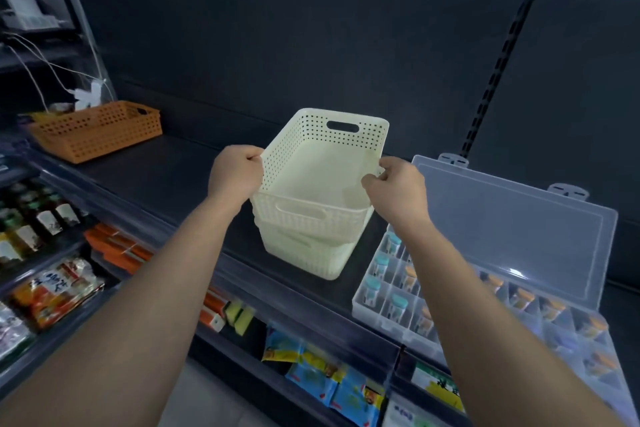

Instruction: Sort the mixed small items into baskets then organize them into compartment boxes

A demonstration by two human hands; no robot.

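Clear compartment box [364, 309] cut off at right edge and behind right forearm [485, 305], lower basket [311, 260] mostly under upper basket [298, 149], print on snack packets [325, 378] blurred

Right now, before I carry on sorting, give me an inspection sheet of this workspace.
Surface: dark shelf.
Job's things: upper basket, cream, nothing in it, nested in lower basket; orange basket back left; compartment box at right, lid open, holding blue-capped vials and orange-capped vials.
Clutter: nothing seen.
Hands: left hand and right hand grip the upper basket's side rims.
Cables: white cables far left, beyond the orange basket.
Surroundings: bottles and snack packets on lower shelves.
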